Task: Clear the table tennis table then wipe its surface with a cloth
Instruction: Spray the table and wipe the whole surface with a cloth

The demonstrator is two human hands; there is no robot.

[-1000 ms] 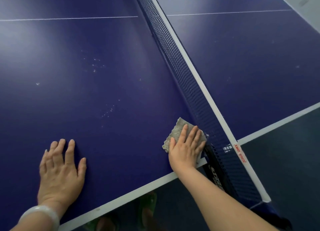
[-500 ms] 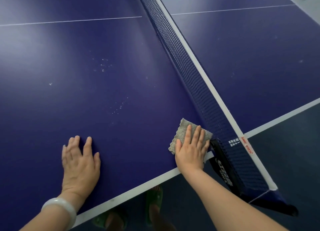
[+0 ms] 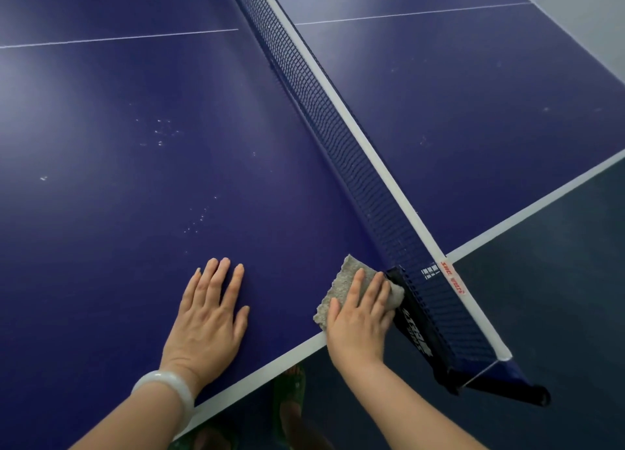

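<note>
Grey cloth (image 3: 341,287) under right hand (image 3: 358,321) (flat) at table edge (image 3: 257,375), beside net (image 3: 338,138).

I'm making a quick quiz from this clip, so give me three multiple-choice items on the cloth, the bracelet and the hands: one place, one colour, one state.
1. Where does the grey fuzzy cloth lie?
A. beside the dark blue mesh net, near the table edge
B. across the net
C. on the floor

2. What colour is the smooth bangle?
A. red
B. pale white
C. black

3. How is the left hand placed?
A. clenched
B. holding a bat
C. flat on the blue table tennis table

Answers: A, it sits by the net post under the right hand; B, pale white on the left wrist; C, fingers straight on the surface.
</note>
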